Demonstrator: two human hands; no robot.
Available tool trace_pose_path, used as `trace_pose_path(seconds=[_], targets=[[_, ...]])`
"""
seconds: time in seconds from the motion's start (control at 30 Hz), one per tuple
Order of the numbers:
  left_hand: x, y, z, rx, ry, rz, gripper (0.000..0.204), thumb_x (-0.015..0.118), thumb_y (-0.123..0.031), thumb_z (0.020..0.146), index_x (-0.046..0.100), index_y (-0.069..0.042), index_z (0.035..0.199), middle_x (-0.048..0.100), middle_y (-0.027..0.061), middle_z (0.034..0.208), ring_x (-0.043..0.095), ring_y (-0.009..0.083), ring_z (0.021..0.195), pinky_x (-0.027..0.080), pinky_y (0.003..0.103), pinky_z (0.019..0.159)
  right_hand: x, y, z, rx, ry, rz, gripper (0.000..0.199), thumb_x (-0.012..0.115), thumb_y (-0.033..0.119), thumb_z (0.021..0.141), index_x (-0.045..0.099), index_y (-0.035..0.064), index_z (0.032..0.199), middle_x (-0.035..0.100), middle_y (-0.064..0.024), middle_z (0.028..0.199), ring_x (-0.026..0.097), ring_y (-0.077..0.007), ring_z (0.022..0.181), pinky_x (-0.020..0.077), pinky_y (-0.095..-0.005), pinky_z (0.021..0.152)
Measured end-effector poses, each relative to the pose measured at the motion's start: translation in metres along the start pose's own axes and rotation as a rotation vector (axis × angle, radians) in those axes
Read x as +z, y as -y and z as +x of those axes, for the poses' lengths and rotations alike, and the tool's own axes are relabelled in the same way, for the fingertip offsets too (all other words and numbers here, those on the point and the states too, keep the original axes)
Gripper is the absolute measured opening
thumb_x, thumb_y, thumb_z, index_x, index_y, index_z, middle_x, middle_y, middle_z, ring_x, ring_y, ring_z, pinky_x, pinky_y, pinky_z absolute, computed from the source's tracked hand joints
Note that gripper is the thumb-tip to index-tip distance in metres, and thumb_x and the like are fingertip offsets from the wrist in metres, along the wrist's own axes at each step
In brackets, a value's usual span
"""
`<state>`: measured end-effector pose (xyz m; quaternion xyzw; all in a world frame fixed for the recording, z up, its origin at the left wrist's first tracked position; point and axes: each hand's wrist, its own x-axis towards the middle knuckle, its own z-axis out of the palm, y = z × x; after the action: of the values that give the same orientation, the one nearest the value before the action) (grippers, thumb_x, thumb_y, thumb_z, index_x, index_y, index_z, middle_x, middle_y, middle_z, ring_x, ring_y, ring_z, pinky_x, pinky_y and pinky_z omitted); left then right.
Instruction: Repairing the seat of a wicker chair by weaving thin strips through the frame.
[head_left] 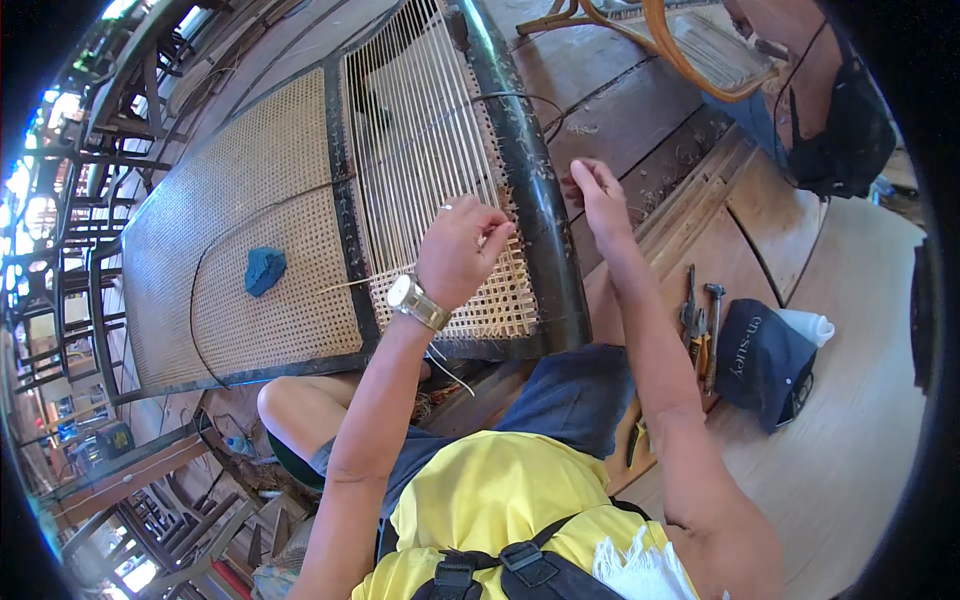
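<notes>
My left hand (pixel 462 250), with a wristwatch (pixel 417 302) on the wrist, is closed in a pinch over the cane webbing near the dark frame rail (pixel 545 220). A pale bit of cane strand shows between its thumb and finger. Beneath it, the lower part is woven into an open checked mesh (pixel 470 300), while long parallel strands (pixel 420 130) run up beyond it. A loose strand (pixel 345 286) sticks out to the left across the frame bar. To the right of the rail, my right hand (pixel 602 205) is raised with fingers curled together; whatever it may hold is too fine to see.
A finished cane panel (pixel 250 200) lies left, bearing a blue lump (pixel 264 271) and a thin dark cord. Pliers (pixel 697 330), a hammer (pixel 714 335) and a dark pouch (pixel 765 360) lie at right. Another person (pixel 800 60) and a curved wooden frame (pixel 665 40) are at upper right.
</notes>
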<state>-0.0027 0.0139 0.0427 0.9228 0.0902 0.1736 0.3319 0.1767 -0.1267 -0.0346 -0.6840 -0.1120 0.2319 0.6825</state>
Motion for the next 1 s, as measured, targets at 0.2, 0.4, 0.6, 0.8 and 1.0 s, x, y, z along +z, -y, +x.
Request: trace_pose_path(seconds=[0.2,0.4,0.6,0.8,1.0], targets=[[0.011,-0.018,0.009,0.065,0.037,0.353,0.010,0.068,-0.015,0.086,0.068,-0.005,0.087,0.056,0.0115,0.085,0.057,0.0303,0.086,0.048,0.041,0.075,0.006,-0.047,-0.004,0.698,0.488,0.807,0.054,0.043,0.050,0.101,0.063,0.0019,0.118,0.071,-0.0136,0.107,0.071,-0.0240,0.090,0.0584,-0.0402,0.081],[0.009,-0.013,0.006,-0.106,0.044,0.048,0.018,0.075,-0.017,0.082,0.071,-0.004,0.093,0.059,0.0110,0.089,0.060,0.0271,0.083,0.048,0.039,0.073,0.000,-0.095,-0.001,0.764,0.666,0.699,0.049,0.049,0.042,0.100,0.062,0.0000,0.121,0.070,-0.0164,0.110,0.071,-0.0251,0.092,0.0592,-0.0396,0.083],[0.020,0.001,-0.004,-0.132,-0.013,-0.033,0.022,0.078,-0.010,0.079,0.071,-0.004,0.099,0.060,0.0088,0.094,0.061,0.0210,0.081,0.050,0.032,0.069,0.012,-0.115,0.024,0.502,0.988,0.297,0.057,0.053,0.047,0.097,0.058,-0.0025,0.125,0.069,-0.0144,0.109,0.069,-0.0239,0.091,0.0574,-0.0390,0.082],[0.008,0.008,-0.007,-0.158,0.043,-0.237,0.043,0.084,-0.015,0.074,0.067,-0.006,0.113,0.063,0.0089,0.107,0.063,0.0194,0.095,0.052,0.033,0.079,0.006,-0.111,0.019,0.536,0.893,0.366,0.058,0.053,0.048,0.097,0.058,-0.0023,0.125,0.069,-0.0142,0.109,0.069,-0.0238,0.091,0.0570,-0.0390,0.082],[0.007,0.001,-0.015,-0.149,0.003,-0.166,0.061,0.088,-0.024,0.069,0.062,-0.006,0.121,0.064,0.0103,0.117,0.062,0.0227,0.103,0.051,0.035,0.085,-0.029,-0.098,-0.072,0.550,0.757,0.426,0.059,0.053,0.049,0.097,0.058,-0.0022,0.125,0.069,-0.0141,0.109,0.068,-0.0237,0.091,0.0567,-0.0390,0.083]])
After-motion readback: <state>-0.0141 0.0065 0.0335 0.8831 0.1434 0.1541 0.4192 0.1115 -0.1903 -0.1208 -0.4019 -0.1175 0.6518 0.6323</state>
